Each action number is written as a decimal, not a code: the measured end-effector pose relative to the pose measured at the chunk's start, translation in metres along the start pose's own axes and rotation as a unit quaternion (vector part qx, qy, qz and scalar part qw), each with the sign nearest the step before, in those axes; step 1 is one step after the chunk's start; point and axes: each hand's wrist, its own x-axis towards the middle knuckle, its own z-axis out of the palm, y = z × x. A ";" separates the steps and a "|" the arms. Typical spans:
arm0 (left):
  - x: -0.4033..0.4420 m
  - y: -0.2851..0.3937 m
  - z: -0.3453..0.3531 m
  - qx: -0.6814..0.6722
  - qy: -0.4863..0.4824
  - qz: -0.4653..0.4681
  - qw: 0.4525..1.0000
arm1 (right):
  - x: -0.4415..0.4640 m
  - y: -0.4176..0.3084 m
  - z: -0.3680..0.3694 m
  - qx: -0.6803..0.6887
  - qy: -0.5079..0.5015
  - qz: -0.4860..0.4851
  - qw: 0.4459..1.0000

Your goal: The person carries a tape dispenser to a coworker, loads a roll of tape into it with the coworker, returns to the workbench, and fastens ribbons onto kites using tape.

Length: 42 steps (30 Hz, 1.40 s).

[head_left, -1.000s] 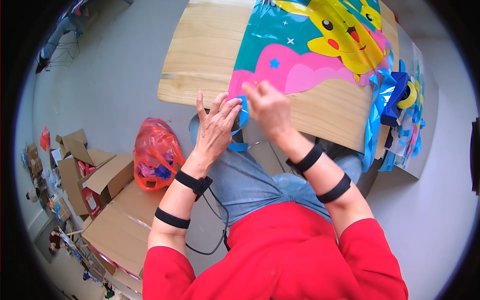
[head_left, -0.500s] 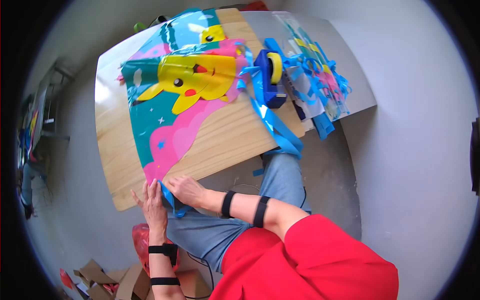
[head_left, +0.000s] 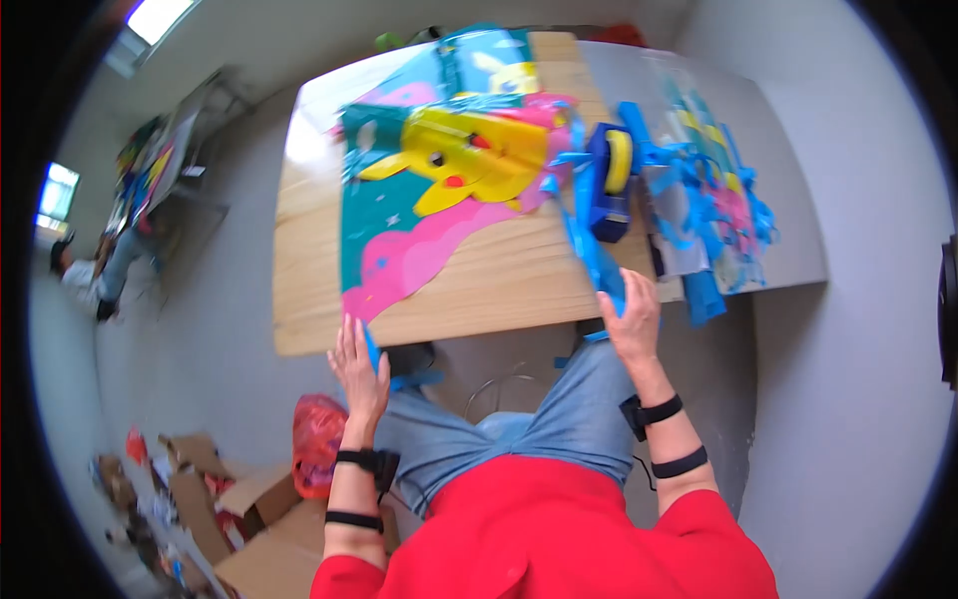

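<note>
A glossy plastic sheet [head_left: 399, 247] with a yellow cartoon figure, pink clouds and teal ground lies on the wooden board [head_left: 479, 290]. My left hand [head_left: 359, 377] rests at the sheet's lower left corner, fingers stretched, beside a blue ribbon [head_left: 372, 347]. Over by the board's right front edge, my right hand [head_left: 633, 317] is at a long blue ribbon [head_left: 593, 257], thumb and fingers apart around it; whether it grips the ribbon is unclear. Just behind that hand stands a blue tape dispenser [head_left: 608, 205] with a yellow roll.
Clear packs with blue ribbons [head_left: 733, 205] lie on the grey table [head_left: 788, 245] at the right. A red plastic bag [head_left: 317, 439] and cardboard boxes [head_left: 269, 544] are at the lower left. Another person [head_left: 90, 275] sits far left.
My right hand has left the sheet's corner and moved right to the long blue ribbon, its fingers opening. My left hand has stayed at the corner. The camera view has shifted.
</note>
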 end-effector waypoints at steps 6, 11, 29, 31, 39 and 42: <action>0.026 -0.082 0.030 -0.130 0.093 -0.238 0.958 | -0.003 -0.041 0.019 0.048 -0.077 -0.083 0.992; 0.072 -0.075 0.026 -0.098 -0.072 -0.378 0.918 | 0.000 -0.102 0.069 0.094 -0.168 -0.186 0.964; 0.072 -0.117 0.033 -0.298 -0.094 -0.196 0.930 | -0.004 -0.162 0.140 0.228 -0.234 -0.136 0.935; 0.077 -0.113 0.033 -0.412 -0.100 -0.243 0.873 | 0.001 -0.162 0.139 0.236 -0.218 -0.134 0.938; 0.060 -0.114 0.035 -0.312 -0.045 -0.237 0.919 | -0.008 -0.196 0.145 0.291 -0.301 -0.101 0.903; 0.060 -0.100 0.033 -0.266 -0.105 -0.265 0.921 | -0.020 -0.216 0.156 0.340 -0.344 -0.059 0.873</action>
